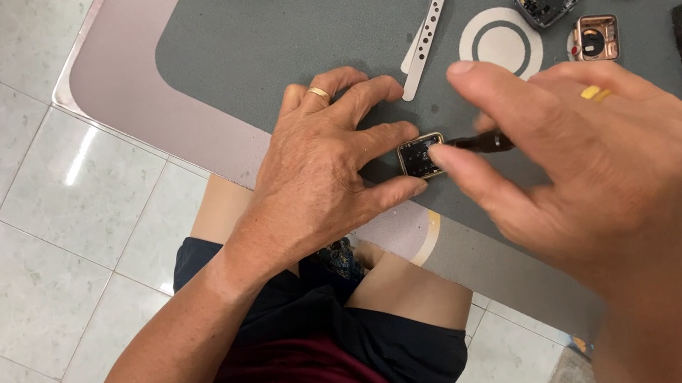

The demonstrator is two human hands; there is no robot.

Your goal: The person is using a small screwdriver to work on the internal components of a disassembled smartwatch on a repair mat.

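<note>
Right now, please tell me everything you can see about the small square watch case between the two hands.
The watch case is small and square with rounded corners, its rim a pale, metal-looking frame. It lies flat and open side up on the grey work mat, near the front edge, showing dark inner parts too small to make out. The left hand steadies it, forefinger and thumb at its left side. The right hand brings a thin dark tool to its right edge, a fingertip resting there.
</note>
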